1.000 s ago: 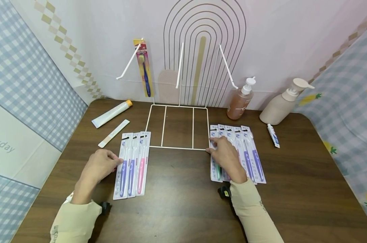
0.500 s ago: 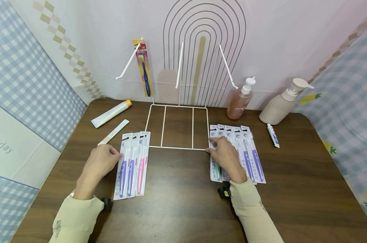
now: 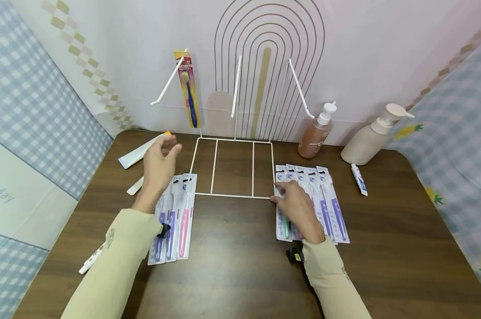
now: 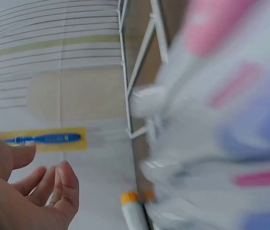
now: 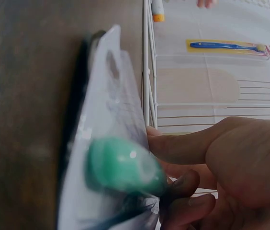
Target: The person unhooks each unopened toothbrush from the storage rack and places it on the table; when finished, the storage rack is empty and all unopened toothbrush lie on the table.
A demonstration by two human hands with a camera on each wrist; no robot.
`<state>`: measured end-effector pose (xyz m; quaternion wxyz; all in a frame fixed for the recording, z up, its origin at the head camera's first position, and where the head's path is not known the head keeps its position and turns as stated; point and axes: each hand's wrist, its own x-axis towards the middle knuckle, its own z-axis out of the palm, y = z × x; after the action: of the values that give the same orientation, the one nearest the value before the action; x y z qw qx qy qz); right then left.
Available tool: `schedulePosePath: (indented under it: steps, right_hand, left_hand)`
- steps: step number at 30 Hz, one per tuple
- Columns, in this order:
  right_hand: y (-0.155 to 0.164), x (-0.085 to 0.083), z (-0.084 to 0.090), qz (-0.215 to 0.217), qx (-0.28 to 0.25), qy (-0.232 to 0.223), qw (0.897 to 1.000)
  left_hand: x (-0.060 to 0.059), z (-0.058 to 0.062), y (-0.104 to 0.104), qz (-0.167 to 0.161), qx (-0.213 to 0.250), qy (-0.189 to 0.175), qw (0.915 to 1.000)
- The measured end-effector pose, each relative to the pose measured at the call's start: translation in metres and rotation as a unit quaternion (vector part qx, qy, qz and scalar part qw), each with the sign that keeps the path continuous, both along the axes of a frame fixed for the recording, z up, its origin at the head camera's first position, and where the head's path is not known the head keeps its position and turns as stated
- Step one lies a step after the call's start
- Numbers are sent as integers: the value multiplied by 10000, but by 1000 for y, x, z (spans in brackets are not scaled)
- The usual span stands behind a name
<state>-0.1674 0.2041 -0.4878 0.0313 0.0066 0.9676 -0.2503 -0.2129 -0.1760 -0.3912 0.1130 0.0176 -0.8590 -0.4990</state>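
My left hand [image 3: 158, 166] is raised over the table's left side near the toothpaste tube [image 3: 137, 151], thumb and fingers apart with nothing between them. Below its forearm lies a row of packaged toothbrushes [image 3: 186, 221] with purple and pink handles, partly covered by the sleeve. My right hand [image 3: 298, 206] rests over the left end of a second row of packaged toothbrushes [image 3: 336, 217]. Its fingertips touch the edge of the pack with the green toothbrush [image 5: 125, 165]. A yellow toothbrush pack [image 3: 190, 95] hangs on the left hook of a white wire rack [image 3: 232, 195].
The rack's middle hook [image 3: 235, 88] and right hook [image 3: 302, 91] jut forward. A pink pump bottle [image 3: 315, 137] and a beige pump bottle [image 3: 368, 139] stand back right, near a small tube [image 3: 359, 179]. A thin white packet [image 3: 134, 186] lies left, partly hidden.
My left hand has left the left row's edge and moved up and away from me, its fingers now spread. The right hand stays in place.
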Motion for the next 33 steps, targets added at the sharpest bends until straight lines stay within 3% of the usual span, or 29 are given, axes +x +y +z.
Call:
schedulePosePath:
  steps: [6, 13, 17, 22, 26, 30, 33]
  right_hand:
    - [-2, -2, -2, -50, 14, -39, 10000]
    - [-1, -1, -6, -49, -11, -101, 9999]
    - [-1, -1, -5, -99, 3, -98, 9999]
    - [-1, -1, -3, -105, 8, -96, 9999]
    - [-1, 0, -3, -88, 30, -50, 9999]
    - [-1, 1, -2, -71, 15, -11, 10000]
    - [-1, 1, -2, -59, -15, -6, 10000]
  left_hand:
    - [-32, 24, 14, 60, 316, 5, 9995]
    - [-64, 53, 28, 314, 407, 331, 9981]
    - [-82, 67, 32, 287, 569, 449, 9970]
    - [-92, 82, 32, 79, 681, 461, 9966]
    - [-97, 82, 31, 113, 665, 522, 9964]
    - [-115, 69, 23, 218, 609, 593, 9961]
    - [-125, 62, 17, 249, 493, 441, 9975]
